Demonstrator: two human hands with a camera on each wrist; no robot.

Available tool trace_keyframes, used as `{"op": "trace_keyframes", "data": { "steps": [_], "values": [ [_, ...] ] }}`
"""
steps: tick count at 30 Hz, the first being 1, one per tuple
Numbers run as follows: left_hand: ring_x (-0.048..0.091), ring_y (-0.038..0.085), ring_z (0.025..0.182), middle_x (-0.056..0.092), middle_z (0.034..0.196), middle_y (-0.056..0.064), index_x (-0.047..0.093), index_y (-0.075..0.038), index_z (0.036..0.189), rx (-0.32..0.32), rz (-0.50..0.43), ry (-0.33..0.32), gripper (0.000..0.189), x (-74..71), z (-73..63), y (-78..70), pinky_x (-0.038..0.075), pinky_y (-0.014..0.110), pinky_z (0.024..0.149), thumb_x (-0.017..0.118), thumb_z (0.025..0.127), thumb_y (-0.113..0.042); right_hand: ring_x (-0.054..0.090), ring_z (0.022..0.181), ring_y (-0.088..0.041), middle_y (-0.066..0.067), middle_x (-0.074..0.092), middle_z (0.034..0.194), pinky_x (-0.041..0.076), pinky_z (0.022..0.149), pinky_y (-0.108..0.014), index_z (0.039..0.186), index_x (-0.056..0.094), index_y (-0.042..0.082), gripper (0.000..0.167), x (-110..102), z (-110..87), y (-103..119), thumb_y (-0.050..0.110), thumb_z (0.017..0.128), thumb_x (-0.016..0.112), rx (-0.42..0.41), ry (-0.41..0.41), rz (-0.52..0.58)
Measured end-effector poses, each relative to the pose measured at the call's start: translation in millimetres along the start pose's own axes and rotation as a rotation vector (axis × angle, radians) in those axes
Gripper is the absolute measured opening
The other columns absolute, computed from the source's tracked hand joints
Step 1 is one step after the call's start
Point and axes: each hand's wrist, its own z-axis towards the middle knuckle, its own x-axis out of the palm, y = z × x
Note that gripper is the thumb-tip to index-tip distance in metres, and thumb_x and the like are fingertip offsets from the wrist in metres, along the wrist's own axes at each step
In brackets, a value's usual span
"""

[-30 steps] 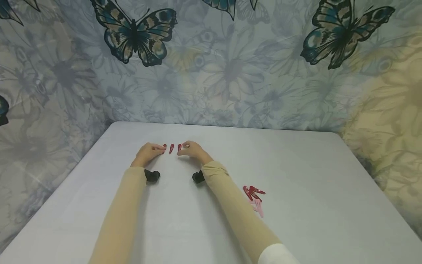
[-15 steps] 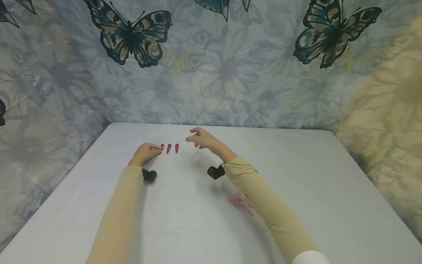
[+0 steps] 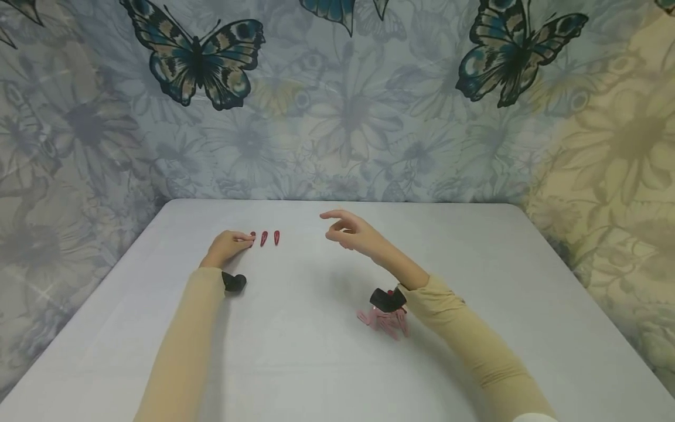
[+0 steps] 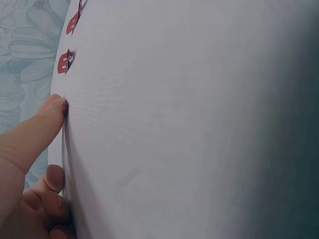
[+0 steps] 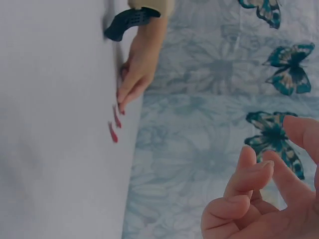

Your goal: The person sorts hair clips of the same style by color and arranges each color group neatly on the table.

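Three red snap hair clips stand in a short row near the table's far left. My left hand (image 3: 227,246) pinches the leftmost clip (image 3: 253,234) at the table, its fingertips covering most of it. In the left wrist view only a dark red sliver shows by the fingertip (image 4: 56,105). To its right lie the middle clip (image 3: 264,238) and the right clip (image 3: 276,237), both flat and apart from each other. My right hand (image 3: 355,231) is raised over the table to the right of the row, fingers loosely bent, nothing in them.
A loose pile of pink hair clips (image 3: 387,321) lies on the white table (image 3: 295,363), partly hidden behind the black camera (image 3: 387,300) on my right wrist. A bit of red shows there too. Butterfly-patterned cloth (image 3: 348,117) hangs behind the table.
My right hand has let go of the right clip, lifted and moved right, back toward the pile. The left hand stays at the leftmost clip. The head view has turned slightly right.
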Motion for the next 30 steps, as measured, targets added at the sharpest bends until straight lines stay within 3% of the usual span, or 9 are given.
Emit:
{"op": "trace_keyframes", "data": {
  "steps": [10, 14, 20, 30],
  "values": [
    [0.052, 0.045, 0.122, 0.055, 0.136, 0.028, 0.067, 0.0, 0.121, -0.025, -0.017, 0.007, 0.036, 6.0, 0.4, 10.1, 0.041, 0.054, 0.105, 0.06, 0.097, -0.027, 0.045, 0.065, -0.01, -0.013, 0.064, 0.094, 0.038, 0.059, -0.023, 0.132, 0.054, 0.003, 0.038, -14, -54.7, -26, 0.013, 0.096, 0.059, -0.048, -0.017, -0.101],
    [0.053, 0.045, 0.122, 0.055, 0.136, 0.028, 0.066, 0.0, 0.121, -0.031, -0.015, -0.001, 0.037, 5.9, 2.2, 10.3, 0.041, 0.054, 0.105, 0.06, 0.097, -0.027, 0.046, 0.063, -0.007, -0.018, 0.065, 0.096, 0.039, 0.056, -0.021, 0.122, 0.06, -0.001, 0.031, -18, -67.9, -41, 0.011, 0.093, 0.063, -0.107, -0.031, -0.212],
    [0.056, 0.043, 0.114, 0.058, 0.13, 0.029, 0.067, 0.002, 0.118, -0.005, 0.002, -0.024, 0.036, 4.3, 3.0, 8.3, 0.044, 0.053, 0.101, 0.061, 0.096, -0.025, 0.046, 0.069, -0.008, -0.017, 0.068, 0.098, 0.04, 0.06, -0.02, 0.114, 0.063, -0.003, 0.03, -21, -74.9, -63, 0.008, 0.087, 0.069, -0.069, -0.041, -0.354],
    [0.057, 0.044, 0.116, 0.06, 0.13, 0.028, 0.068, 0.001, 0.117, 0.019, -0.004, -0.039, 0.034, 5.7, 6.8, 10.2, 0.044, 0.053, 0.1, 0.062, 0.095, -0.025, 0.044, 0.068, -0.012, -0.011, 0.067, 0.093, 0.038, 0.059, -0.021, 0.107, 0.064, -0.001, 0.028, -18, -72.3, -84, 0.004, 0.081, 0.072, 0.038, -0.008, -0.365]
  ]
}}
